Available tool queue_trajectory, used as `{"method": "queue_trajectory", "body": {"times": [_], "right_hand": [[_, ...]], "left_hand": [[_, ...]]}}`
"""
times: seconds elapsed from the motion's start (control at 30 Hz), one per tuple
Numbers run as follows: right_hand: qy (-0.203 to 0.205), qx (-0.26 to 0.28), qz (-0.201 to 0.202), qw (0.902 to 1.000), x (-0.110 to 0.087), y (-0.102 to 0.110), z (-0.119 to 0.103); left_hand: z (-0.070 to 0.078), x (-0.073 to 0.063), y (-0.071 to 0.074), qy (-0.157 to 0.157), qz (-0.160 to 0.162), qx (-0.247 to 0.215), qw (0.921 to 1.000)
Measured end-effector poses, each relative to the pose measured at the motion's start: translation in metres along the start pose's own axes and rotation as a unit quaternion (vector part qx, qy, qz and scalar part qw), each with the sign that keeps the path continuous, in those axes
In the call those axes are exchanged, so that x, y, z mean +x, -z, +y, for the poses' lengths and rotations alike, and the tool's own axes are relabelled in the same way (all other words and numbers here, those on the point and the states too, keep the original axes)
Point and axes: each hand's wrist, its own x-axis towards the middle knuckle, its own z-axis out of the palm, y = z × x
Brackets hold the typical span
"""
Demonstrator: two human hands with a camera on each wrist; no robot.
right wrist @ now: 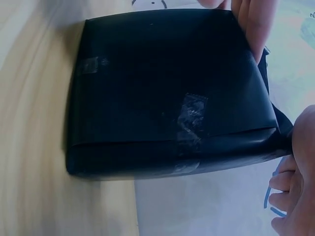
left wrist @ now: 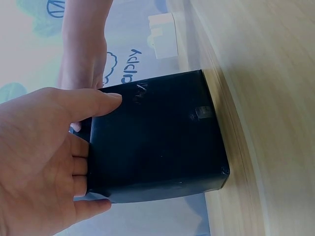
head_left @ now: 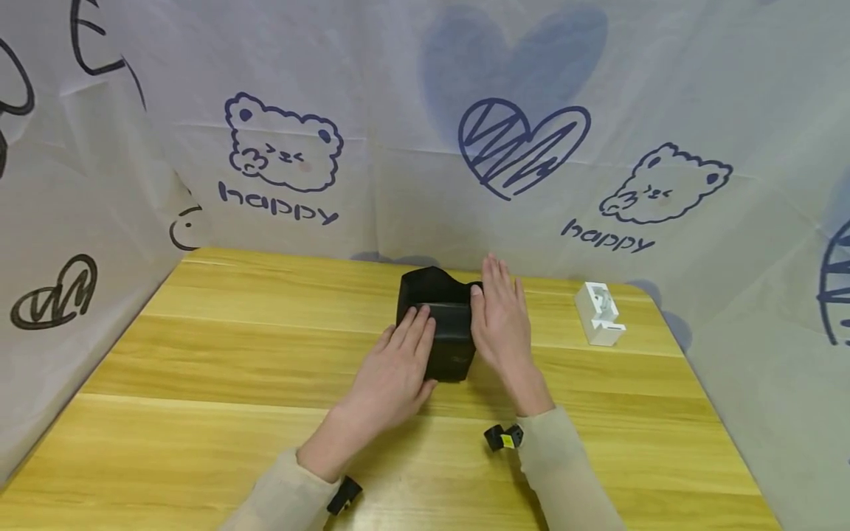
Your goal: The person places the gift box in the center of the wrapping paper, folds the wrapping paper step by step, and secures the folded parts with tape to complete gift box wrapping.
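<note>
A box wrapped in black sheet (head_left: pixel 453 354) stands on the wooden table, with a loose black flap (head_left: pixel 432 286) rising at its far side. My left hand (head_left: pixel 393 372) lies with straight fingers over the top near the left edge; in the left wrist view its thumb (left wrist: pixel 110 102) rests against the near face. My right hand (head_left: pixel 502 321) is at the box's right side, fingers straight and pointing away, its thumb at the flap's right end. In the right wrist view, clear tape (right wrist: pixel 192 115) shows on the dark wrapping (right wrist: pixel 142 93).
A white block-shaped holder (head_left: pixel 600 316) stands to the right on the table (head_left: pixel 232 346). Behind hangs a pale cloth (head_left: pixel 398 199) printed with bears and hearts, meeting the table's far edge. Small black cameras (head_left: pixel 502 437) sit at both wrists.
</note>
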Motion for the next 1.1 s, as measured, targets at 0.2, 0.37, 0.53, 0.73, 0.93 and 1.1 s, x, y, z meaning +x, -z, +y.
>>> {"method": "queue_trajectory", "body": {"times": [0.2, 0.37, 0.53, 0.73, 0.93, 1.1], "right_hand": [[0.005, 0.001, 0.004, 1.0, 0.002, 0.002, 0.0], [0.009, 0.007, 0.01, 0.9999, 0.002, 0.005, -0.001], [-0.007, 0.069, -0.014, 0.9975, -0.005, 0.012, 0.002], [-0.068, 0.137, -0.101, 0.983, -0.029, 0.014, 0.012], [-0.059, 0.173, -0.119, 0.9759, -0.034, 0.003, 0.014], [-0.045, 0.187, -0.138, 0.9715, -0.033, 0.0, 0.01]], "left_hand": [[0.002, 0.0, -0.001, -0.005, 0.006, -0.007, 0.9999], [0.001, 0.001, -0.001, -0.006, 0.009, -0.01, 0.9999], [-0.002, 0.002, 0.0, -0.006, -0.001, -0.031, 0.9995], [-0.007, 0.002, 0.001, -0.007, -0.023, -0.083, 0.9963], [-0.013, 0.003, 0.0, -0.007, -0.02, -0.084, 0.9962], [-0.016, 0.004, 0.001, -0.007, -0.021, -0.094, 0.9953]]}}
